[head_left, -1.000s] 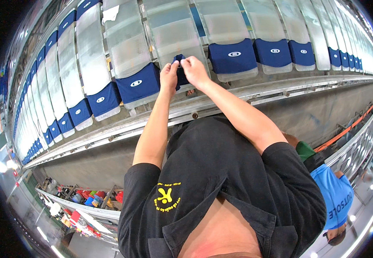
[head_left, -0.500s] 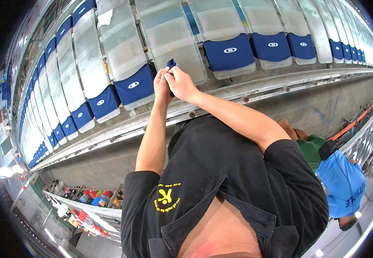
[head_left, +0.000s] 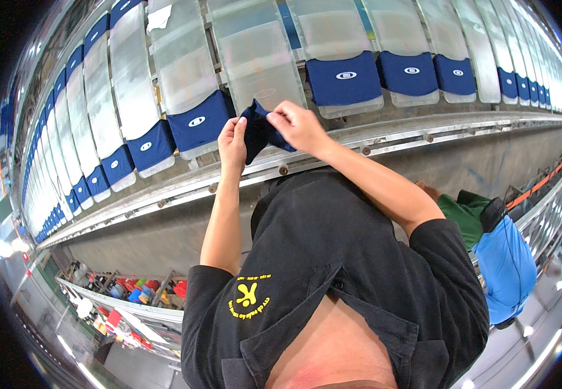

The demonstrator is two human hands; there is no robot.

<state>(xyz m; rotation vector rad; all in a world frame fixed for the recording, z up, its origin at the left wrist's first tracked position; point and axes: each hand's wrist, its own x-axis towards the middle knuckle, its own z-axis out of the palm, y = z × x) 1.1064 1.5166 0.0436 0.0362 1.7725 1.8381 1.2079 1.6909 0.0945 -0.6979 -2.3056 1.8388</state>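
Note:
A navy fabric piece (head_left: 259, 135) is stretched between my two hands, in front of the near end of a pale translucent board (head_left: 261, 65). My left hand (head_left: 231, 144) pinches its left edge between thumb and fingers. On the other side my right hand (head_left: 303, 129) grips the upper right part, and the cloth hangs folded below. That board has no cloth on its near end. A navy piece with a white oval print (head_left: 202, 123) lies over the end of the board to the left, and a similar printed piece (head_left: 342, 81) covers the one to the right.
A metal rail (head_left: 190, 184) with bolts runs along the board ends, close to my body. More cloth-covered boards line up both ways. Behind on the right is a person in a light blue top (head_left: 504, 266). Coloured containers (head_left: 141, 290) stand on a rack at lower left.
My hands have moved apart, the right one to the right, and the bunched cloth is now spread open between them. The person in blue has shifted slightly.

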